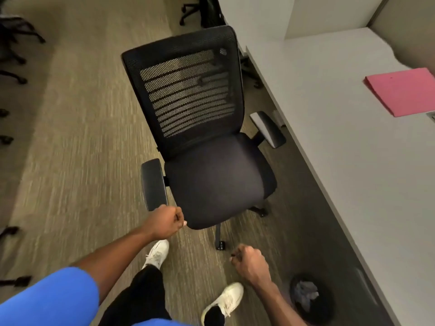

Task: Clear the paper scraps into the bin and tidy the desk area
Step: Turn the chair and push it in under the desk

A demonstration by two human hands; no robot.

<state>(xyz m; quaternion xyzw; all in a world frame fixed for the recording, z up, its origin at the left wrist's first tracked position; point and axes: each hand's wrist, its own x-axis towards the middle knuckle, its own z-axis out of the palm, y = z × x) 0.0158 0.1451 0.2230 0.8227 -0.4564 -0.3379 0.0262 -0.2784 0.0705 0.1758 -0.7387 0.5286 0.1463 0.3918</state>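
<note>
A black office chair [211,180] with a mesh back stands on the carpet beside the grey desk [348,161]. My left hand [164,222] grips the front left corner of the chair's seat, just below its left armrest [154,184]. My right hand [251,262] hangs in a loose fist above the floor, apart from the chair, and nothing shows in it. A round black bin [310,300] sits on the floor under the desk edge at the lower right, with crumpled paper scraps [306,292] inside.
A pink folder [402,90] lies on the desk at the right. Other black chairs' bases show at the left edge [11,67] and at the top [193,10]. My white shoes [157,252] stand on the carpet in front of the chair.
</note>
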